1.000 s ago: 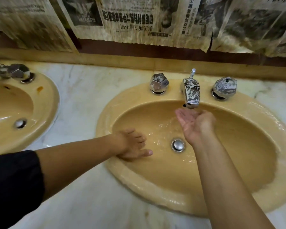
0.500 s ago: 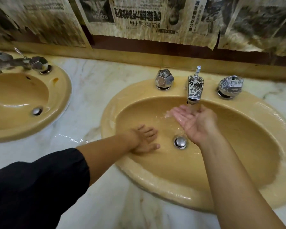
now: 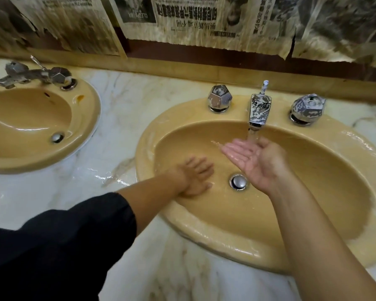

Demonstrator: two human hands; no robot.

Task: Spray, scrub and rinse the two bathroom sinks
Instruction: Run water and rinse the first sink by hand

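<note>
While water runs from the spout (image 3: 259, 109) of the right sink (image 3: 313, 231), the right hand (image 3: 253, 160) sits cupped and palm up beneath the stream, fingers relaxed and gripping nothing. The left hand (image 3: 194, 177) lies flat, fingers spread, pressed on the near-left wall of the same basin, close to the drain plug (image 3: 238, 181); it too holds nothing. This looks like the rinse step on this basin, water being caught to throw round the bowl while the flat palm rubs the glaze. The left sink (image 3: 83, 135) stands well apart at the far left of the marble counter (image 3: 122, 118), its bowl shiny and its tap (image 3: 34, 73) not visibly running. Glazed ceramic like this is hard, fixed and slick when wet, so there is nothing to lift; a flat, sliding palm should work best, with a knob (image 3: 219, 98) or the other knob (image 3: 308, 107) the only parts to grasp, and those likely slippery.
</note>
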